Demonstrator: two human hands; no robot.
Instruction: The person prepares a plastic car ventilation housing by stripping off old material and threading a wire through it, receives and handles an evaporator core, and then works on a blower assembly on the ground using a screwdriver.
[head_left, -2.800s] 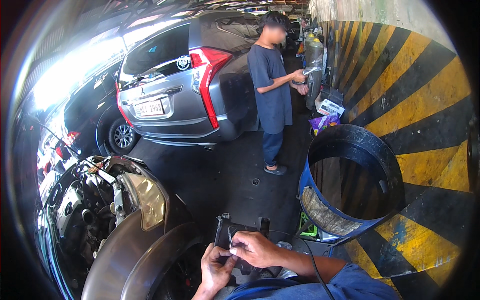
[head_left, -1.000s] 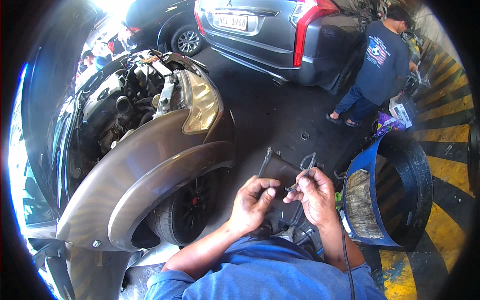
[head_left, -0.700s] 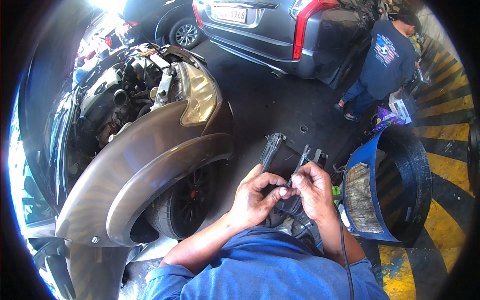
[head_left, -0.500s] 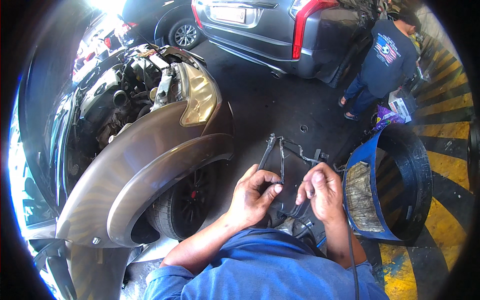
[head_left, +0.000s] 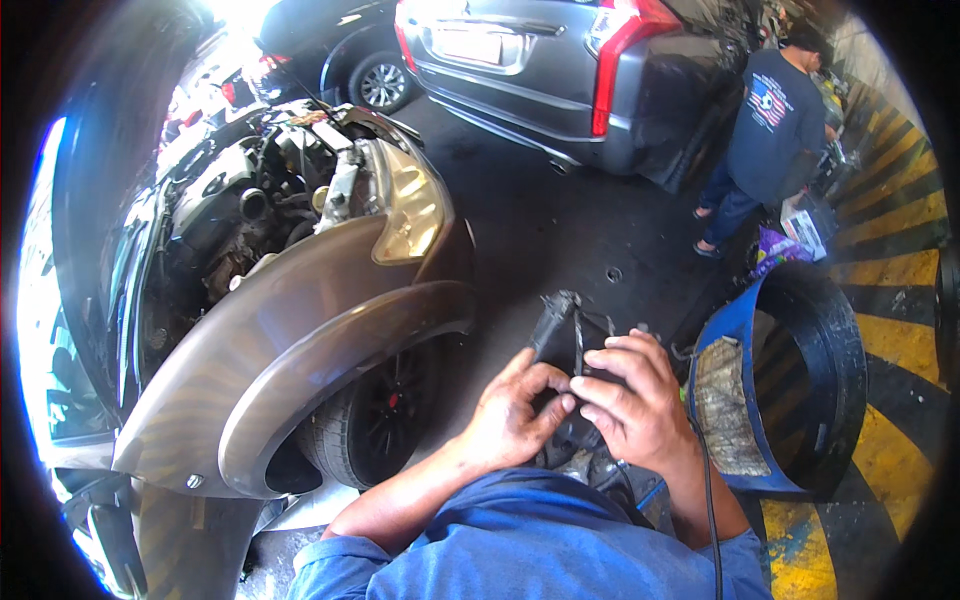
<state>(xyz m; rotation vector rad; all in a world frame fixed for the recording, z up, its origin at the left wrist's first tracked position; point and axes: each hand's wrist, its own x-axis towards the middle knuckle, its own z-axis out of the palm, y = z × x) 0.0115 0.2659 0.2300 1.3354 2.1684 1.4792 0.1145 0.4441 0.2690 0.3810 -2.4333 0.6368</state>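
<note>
We have a thin dark strip (head_left: pixel 578 345) just beyond our fingertips, its near end at the meeting point of both hands and its far end beside a blurred dark bar (head_left: pixel 548 330) above the floor (head_left: pixel 520 230). Our left hand (head_left: pixel 515 410) seems to pinch that near end between thumb and forefinger; our right hand (head_left: pixel 640 405) has its upper fingers stretched out and its fingertips close against the left ones, and we cannot tell whether they grip anything. We judge the strip light, fairly bendy along its length and perhaps greasy, so a firm tip-to-tip pinch near the end suits it better than a full fist. Pulled sharply or kinked, it might tear. The bar looks stiffer and heavier, and we would hold it along its side, clear of the cord (head_left: pixel 708 500) by our right arm
</note>
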